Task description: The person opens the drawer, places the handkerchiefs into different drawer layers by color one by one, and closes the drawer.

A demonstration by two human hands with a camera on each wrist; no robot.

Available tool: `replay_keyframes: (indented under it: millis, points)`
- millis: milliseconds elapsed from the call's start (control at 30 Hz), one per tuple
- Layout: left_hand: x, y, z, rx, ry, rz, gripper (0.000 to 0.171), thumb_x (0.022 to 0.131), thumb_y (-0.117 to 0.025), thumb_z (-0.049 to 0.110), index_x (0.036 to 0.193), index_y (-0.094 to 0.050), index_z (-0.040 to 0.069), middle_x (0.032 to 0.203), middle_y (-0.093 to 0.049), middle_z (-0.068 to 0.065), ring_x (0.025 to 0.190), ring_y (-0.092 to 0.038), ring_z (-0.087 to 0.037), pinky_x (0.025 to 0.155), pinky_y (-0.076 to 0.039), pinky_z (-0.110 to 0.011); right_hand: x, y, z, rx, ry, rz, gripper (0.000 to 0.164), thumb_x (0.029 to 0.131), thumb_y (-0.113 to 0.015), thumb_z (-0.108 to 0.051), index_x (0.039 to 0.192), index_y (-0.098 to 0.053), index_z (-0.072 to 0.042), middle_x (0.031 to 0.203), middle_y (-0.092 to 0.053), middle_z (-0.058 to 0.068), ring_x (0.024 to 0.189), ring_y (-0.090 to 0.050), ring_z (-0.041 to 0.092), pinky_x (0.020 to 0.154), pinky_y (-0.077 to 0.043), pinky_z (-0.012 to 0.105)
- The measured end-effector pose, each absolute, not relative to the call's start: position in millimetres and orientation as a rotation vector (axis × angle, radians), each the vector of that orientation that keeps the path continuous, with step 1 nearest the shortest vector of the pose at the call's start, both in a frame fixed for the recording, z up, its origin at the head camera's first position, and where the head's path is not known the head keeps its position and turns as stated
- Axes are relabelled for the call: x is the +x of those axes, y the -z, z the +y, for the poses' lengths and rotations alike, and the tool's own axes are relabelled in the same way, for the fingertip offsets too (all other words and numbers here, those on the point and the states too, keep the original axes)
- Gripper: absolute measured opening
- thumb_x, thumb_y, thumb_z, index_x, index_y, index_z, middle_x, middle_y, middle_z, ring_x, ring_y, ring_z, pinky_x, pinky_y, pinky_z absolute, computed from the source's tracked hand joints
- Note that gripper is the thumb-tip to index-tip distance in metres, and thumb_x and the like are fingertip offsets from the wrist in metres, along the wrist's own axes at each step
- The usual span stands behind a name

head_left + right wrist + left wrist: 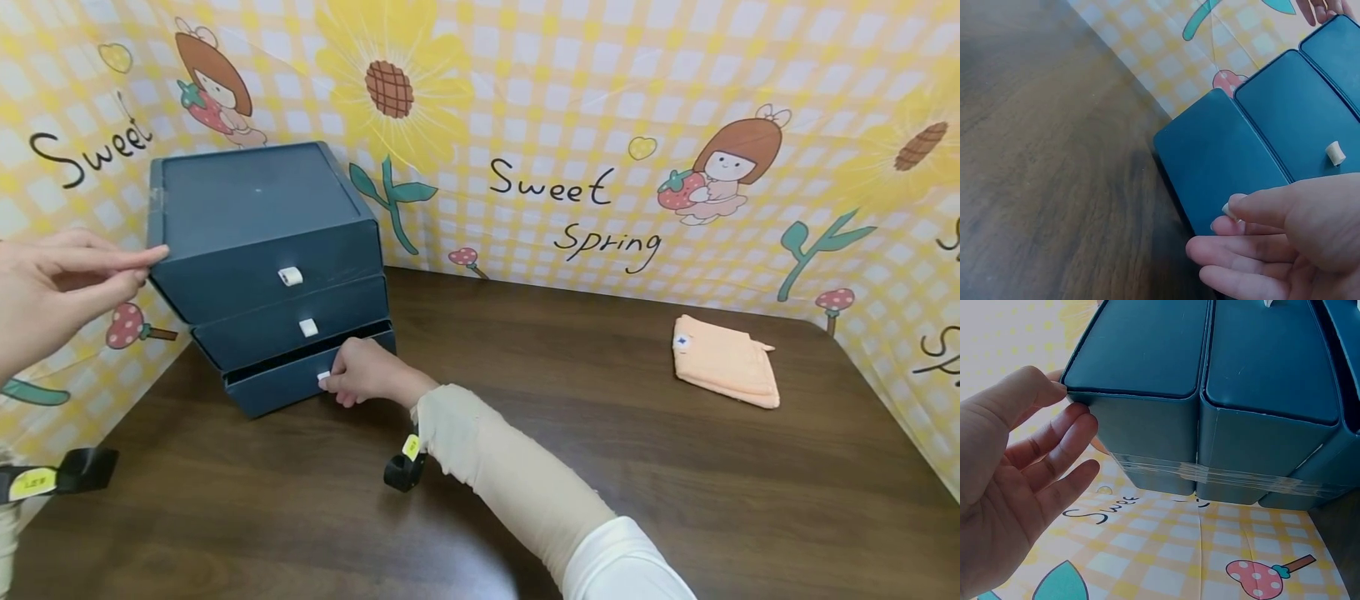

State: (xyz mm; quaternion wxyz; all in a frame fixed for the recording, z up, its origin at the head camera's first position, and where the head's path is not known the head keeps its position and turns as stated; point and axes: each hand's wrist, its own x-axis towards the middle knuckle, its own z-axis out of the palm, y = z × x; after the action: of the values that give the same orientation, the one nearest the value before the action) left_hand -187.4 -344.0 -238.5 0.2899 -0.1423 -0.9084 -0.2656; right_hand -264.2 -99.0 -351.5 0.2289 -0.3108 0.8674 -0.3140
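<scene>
A dark blue three-drawer box (262, 192) stands at the left of the table. Its bottom drawer (277, 387) is pulled out a little, with a dark gap behind its front; the upper two are closed. My right hand (367, 371) pinches that drawer's white pull tab (1230, 212) between thumb and index finger, the other fingers loosely bent below. At the box's top front left corner, my left hand (67, 287) holds the edge with thumb and index fingertips (1060, 390). Its remaining fingers hang beside the box's left side. The drawer's inside is hidden.
A folded peach cloth (723, 362) lies at the right on the brown wooden table (570, 417). Yellow checked fabric (525, 100) with printed figures and flowers hangs behind and along both sides. Clear tape (1210, 472) crosses the box's left side. Black straps hang at both wrists.
</scene>
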Motion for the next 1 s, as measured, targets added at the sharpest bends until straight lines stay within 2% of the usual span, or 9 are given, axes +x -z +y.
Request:
replay_keyframes:
  millis: [367,600,833,1000]
  points:
    - [-191.8,240.4,-346.0,-0.437,0.806,-2.376,0.032,0.085,-0.057,-0.007,0.115,-0.064,0.005,0.081,-0.050,0.019,0.067,-0.041,0.002,0.052,-0.035,-0.004,-255.5,350.8,-92.4,-0.857,0.813,2.399,0.021,0.090,-0.059,-0.020,0.082,-0.070,-0.005,0.063,-0.063,-0.002,0.058,-0.061,0.008,0.053,-0.047,0.015]
    - [-192.1,241.2,-345.4,-0.420,0.876,-2.361,0.036,0.085,-0.056,-0.008,0.115,-0.065,0.010,0.080,-0.050,0.018,0.067,-0.039,0.000,0.049,-0.032,-0.007,-249.7,347.8,-85.8,-0.901,0.786,2.377,0.020,0.090,-0.058,-0.020,0.084,-0.070,-0.005,0.064,-0.063,-0.001,0.057,-0.061,0.007,0.054,-0.047,0.014]
    - [-193.4,244.8,-346.0,-0.441,0.996,-2.327,0.036,0.085,-0.053,-0.012,0.115,-0.064,0.005,0.079,-0.050,0.013,0.068,-0.040,-0.001,0.053,-0.034,-0.004,-242.3,347.3,-81.2,-0.915,0.771,2.372,0.020,0.090,-0.058,-0.020,0.083,-0.069,-0.006,0.063,-0.063,-0.003,0.056,-0.060,0.005,0.054,-0.047,0.014]
    - [-193.2,244.9,-345.5,-0.436,0.997,-2.322,0.036,0.085,-0.053,-0.011,0.115,-0.064,0.005,0.078,-0.049,0.012,0.067,-0.039,-0.001,0.048,-0.032,-0.007,-236.1,346.3,-79.1,-0.929,0.715,2.395,0.020,0.091,-0.058,-0.020,0.082,-0.070,-0.007,0.062,-0.062,-0.004,0.055,-0.060,0.003,0.053,-0.046,0.013]
